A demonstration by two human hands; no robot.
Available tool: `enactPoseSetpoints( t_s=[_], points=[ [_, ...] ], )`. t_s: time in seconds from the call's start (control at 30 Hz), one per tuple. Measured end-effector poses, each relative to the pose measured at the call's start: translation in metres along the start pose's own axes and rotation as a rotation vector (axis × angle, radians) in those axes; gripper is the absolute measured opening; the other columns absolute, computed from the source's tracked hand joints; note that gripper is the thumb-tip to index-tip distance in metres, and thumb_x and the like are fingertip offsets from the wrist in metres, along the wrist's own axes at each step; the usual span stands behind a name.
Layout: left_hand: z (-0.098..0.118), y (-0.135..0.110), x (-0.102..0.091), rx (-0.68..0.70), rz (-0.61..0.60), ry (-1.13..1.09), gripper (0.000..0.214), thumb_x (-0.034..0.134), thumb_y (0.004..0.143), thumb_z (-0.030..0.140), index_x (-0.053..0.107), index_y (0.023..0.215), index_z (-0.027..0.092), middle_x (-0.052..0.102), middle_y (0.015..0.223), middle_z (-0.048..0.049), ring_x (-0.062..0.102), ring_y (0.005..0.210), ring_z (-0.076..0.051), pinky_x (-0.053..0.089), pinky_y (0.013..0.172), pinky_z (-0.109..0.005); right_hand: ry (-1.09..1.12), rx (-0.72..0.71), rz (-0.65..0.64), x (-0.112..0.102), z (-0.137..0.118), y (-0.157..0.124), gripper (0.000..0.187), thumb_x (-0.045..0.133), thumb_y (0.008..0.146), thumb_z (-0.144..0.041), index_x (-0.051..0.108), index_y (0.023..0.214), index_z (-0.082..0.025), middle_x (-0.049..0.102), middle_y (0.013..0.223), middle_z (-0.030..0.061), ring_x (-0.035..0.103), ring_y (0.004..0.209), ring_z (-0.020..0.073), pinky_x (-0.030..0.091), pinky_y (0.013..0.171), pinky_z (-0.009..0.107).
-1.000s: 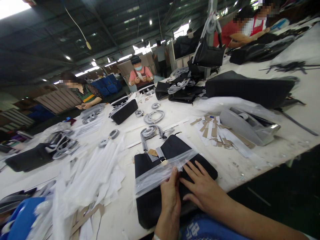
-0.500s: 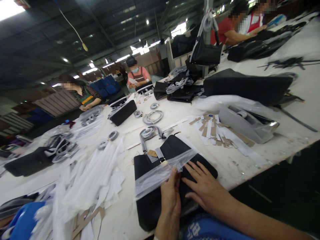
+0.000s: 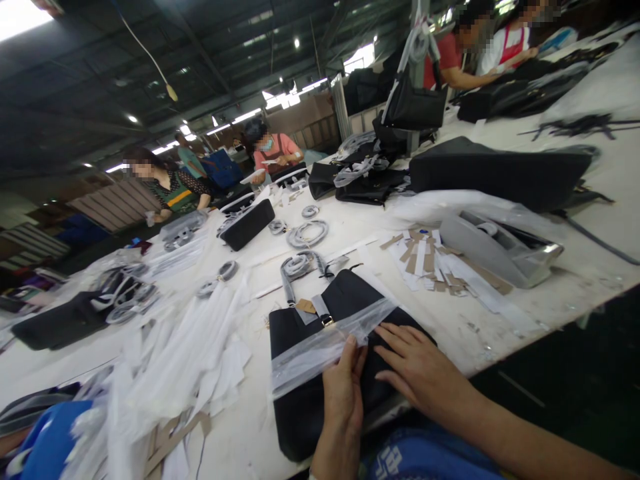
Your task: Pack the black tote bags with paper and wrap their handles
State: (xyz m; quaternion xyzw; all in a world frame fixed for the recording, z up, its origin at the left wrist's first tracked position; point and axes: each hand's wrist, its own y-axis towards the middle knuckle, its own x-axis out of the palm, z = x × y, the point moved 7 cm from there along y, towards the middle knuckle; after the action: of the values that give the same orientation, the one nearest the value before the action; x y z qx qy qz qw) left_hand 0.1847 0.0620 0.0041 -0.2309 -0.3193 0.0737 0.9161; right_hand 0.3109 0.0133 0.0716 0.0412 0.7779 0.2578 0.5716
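A black handbag (image 3: 300, 407) lies flat at the table's near edge, its plastic-wrapped strap (image 3: 296, 267) coiled behind it. A clear plastic strip (image 3: 320, 348) runs slantwise across the bag's front. My left hand (image 3: 344, 393) rests on the bag, its fingertips held together and pressing down on the strip's lower edge. My right hand (image 3: 420, 370) lies flat on the bag just to the right, fingers spread out beside the strip's end. Nothing is gripped in the right hand.
A heap of white plastic strips (image 3: 190, 360) lies to the left, paper and card tags (image 3: 430, 263) to the right, beside a grey tape dispenser (image 3: 500, 247). More black bags (image 3: 495, 173) and wrapped straps (image 3: 305, 233) cover the table. Other people work at the far side.
My right hand has slid slightly down and right on the bag. The left hand stays pressed on the strip. The view shifted a little.
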Motion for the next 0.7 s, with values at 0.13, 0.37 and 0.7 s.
enactPoseSetpoints(
  t_s=[0.13,0.37,0.7],
  points=[
    [0.0,0.0,-0.001,0.005,0.014,-0.02,0.015,0.071,0.082,0.007,0.072,0.097,0.01,0.076,0.099,-0.0106,0.072,0.095,-0.02,0.061,0.088,-0.034,0.009,0.011,0.01,-0.003,0.011,-0.005,0.018,0.064,0.089,-0.022,0.071,0.105,-0.016,0.065,0.129,0.0133,0.059,0.118,0.0322,0.05,0.097,0.05],
    [-0.001,0.0,-0.002,-0.007,0.004,-0.024,0.016,0.072,0.082,0.008,0.071,0.098,0.01,0.076,0.101,-0.0114,0.072,0.095,-0.02,0.06,0.092,-0.036,0.616,0.443,-0.064,0.005,0.047,-0.003,0.04,0.047,0.096,-0.033,0.056,0.131,-0.018,0.068,0.119,0.0126,0.07,0.089,0.0232,0.058,0.084,0.042],
    [0.0,-0.002,0.001,-0.009,-0.011,0.01,0.013,0.07,0.084,0.009,0.072,0.097,0.009,0.076,0.102,-0.0119,0.072,0.099,-0.021,0.059,0.094,-0.034,1.231,0.776,-0.129,0.037,0.053,0.0,0.055,0.07,0.079,-0.049,0.043,0.117,-0.021,0.069,0.097,0.0054,0.067,0.064,0.0155,0.056,0.05,0.026]
  ],
)
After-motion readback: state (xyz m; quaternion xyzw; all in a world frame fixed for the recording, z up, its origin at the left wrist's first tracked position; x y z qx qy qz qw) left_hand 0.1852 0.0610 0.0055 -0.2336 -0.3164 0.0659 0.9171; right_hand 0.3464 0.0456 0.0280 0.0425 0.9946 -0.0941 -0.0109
